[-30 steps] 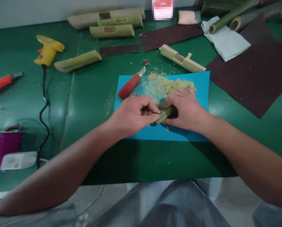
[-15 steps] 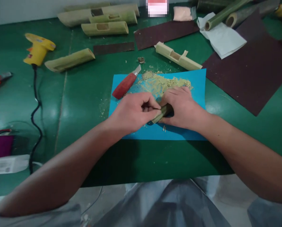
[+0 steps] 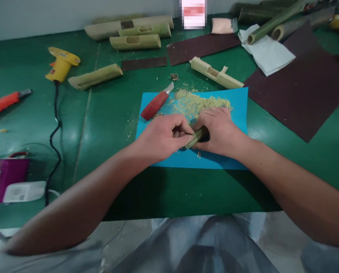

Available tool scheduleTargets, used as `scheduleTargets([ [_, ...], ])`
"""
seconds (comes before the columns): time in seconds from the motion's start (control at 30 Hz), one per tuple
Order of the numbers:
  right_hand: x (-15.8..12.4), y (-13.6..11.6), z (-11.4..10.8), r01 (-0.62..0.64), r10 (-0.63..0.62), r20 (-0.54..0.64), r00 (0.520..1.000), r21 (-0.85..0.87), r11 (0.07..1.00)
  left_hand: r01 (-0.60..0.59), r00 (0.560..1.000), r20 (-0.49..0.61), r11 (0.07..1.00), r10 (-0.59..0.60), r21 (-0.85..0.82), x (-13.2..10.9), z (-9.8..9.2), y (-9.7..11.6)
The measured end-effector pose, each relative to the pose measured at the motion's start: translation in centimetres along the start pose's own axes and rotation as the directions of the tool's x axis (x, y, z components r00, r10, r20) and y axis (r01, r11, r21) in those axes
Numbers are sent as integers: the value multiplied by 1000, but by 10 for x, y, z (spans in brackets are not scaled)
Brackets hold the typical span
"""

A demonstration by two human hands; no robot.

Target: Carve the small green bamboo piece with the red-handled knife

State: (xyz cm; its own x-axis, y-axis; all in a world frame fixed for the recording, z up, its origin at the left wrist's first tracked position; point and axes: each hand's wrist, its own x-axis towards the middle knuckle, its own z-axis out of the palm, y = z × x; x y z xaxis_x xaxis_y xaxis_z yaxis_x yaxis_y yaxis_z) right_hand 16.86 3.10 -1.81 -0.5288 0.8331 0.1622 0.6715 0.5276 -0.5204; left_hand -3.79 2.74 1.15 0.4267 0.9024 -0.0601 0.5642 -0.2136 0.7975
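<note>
"Head view, from the left: what shows?"

"An orange-handled tool (image 3: pixel 7 103), then a yellow glue gun (image 3: pixel 61 65), its cord trailing toward the near side. Next, a red-handled knife (image 3: pixel 155 105) lies on a blue sheet (image 3: pixel 241 117), blade tip past the far edge."

"And the hands?"

"The left hand (image 3: pixel 165 137) pinches the near end of a small bamboo piece (image 3: pixel 197 138), thumb against fingertips; whether it also grips something thinner cannot be told."

"Where's that piece?"

"Over the sheet, between both hands, nearer than the shavings (image 3: pixel 199 104). The right hand (image 3: pixel 219 131) curls around its other end."

"Far right?"

"A dark brown sheet (image 3: pixel 300 98)."
</note>
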Motion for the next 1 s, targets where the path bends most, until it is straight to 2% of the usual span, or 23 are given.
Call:
scheduleTargets([
  [0.13,0,-1,-1,4,-4,-1,1000,13,1000,-2,1000,-10,999,2,46,-7,-4,1],
  [0.3,0,-2,-1,-1,1,-4,1000,18,1000,10,1000,-18,997,-8,78,0,3,6],
  [0.5,-4,-1,-5,43,-43,15,999,-6,999,-12,1000,-20,999,13,34,3,5,5],
  [0.77,-12,-8,-22,55,-45,52,998,-214,975,-29,1000,-6,993,28,-115,6,4,-1],
  [0.87,-11,-6,-25,67,-50,70,996,-269,961,-40,989,-146,980,11,-194,7,1,1],
  [1.0,-11,-9,-24,54,-49,23,999,-309,950,-131,906,-419,979,55,-154,7,-5,3],
])
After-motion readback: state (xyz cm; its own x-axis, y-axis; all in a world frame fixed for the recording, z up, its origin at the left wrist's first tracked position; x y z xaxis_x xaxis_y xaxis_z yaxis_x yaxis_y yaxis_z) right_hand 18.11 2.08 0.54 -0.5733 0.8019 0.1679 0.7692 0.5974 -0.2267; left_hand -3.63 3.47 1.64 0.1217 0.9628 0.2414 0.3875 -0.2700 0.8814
